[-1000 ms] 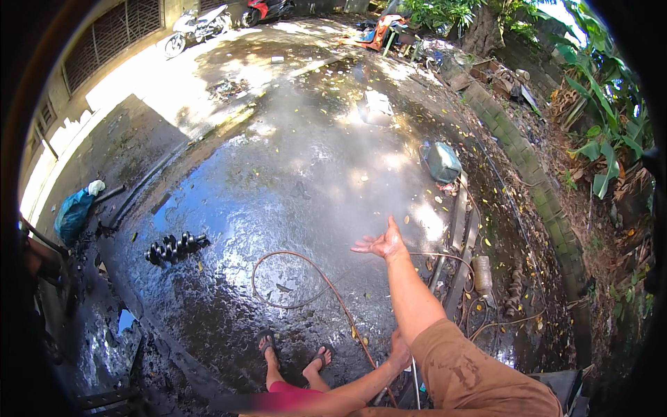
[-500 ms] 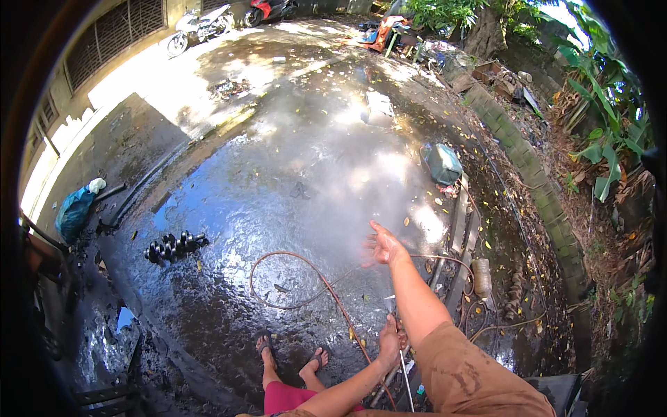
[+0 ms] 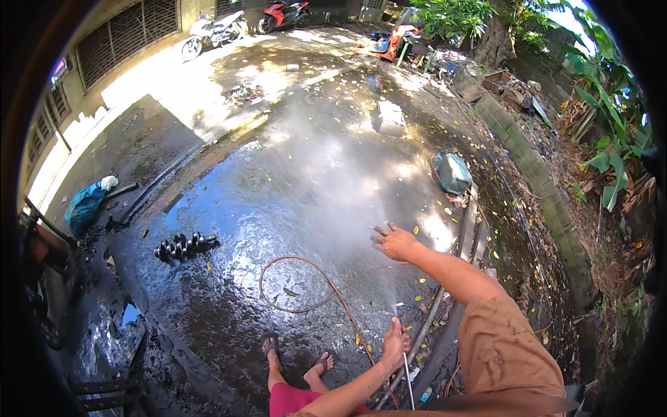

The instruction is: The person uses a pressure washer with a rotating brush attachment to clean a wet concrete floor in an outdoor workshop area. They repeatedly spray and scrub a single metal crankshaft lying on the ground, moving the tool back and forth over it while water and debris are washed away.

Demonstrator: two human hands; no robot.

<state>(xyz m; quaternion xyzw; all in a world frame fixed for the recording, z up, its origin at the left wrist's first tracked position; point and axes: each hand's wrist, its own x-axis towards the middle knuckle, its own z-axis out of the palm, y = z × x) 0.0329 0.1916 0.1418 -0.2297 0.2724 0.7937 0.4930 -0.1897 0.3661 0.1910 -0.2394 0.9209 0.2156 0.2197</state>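
My left hand (image 3: pixel 395 347) is closed around a thin metal spray wand (image 3: pixel 408 379). A fine white jet leaves its tip and spreads into mist ahead of me. Beyond the tip, my right hand (image 3: pixel 394 242) is stretched out at the edge of the mist, its back up, fingers apart and nothing in it. A reddish-brown hose (image 3: pixel 339 294) loops over the wet ground and runs down beside my left forearm. To the left, a dark, oily crankshaft (image 3: pixel 185 247) lies on the ground, well away from both hands.
Long metal bars (image 3: pixel 445 316) lie at the right, with a wrapped blue-green bundle (image 3: pixel 453 174) at their far end. A white block (image 3: pixel 390 118) sits farther off. At the left rests a blue bag (image 3: pixel 85 208). Two motorcycles (image 3: pixel 212 33) stand at the back; a low block kerb (image 3: pixel 535 170) borders the right.
My right hand has turned from palm showing to back up and shifted slightly right. The right forearm now covers a plastic container seen earlier. My left hand keeps its grip on the wand.
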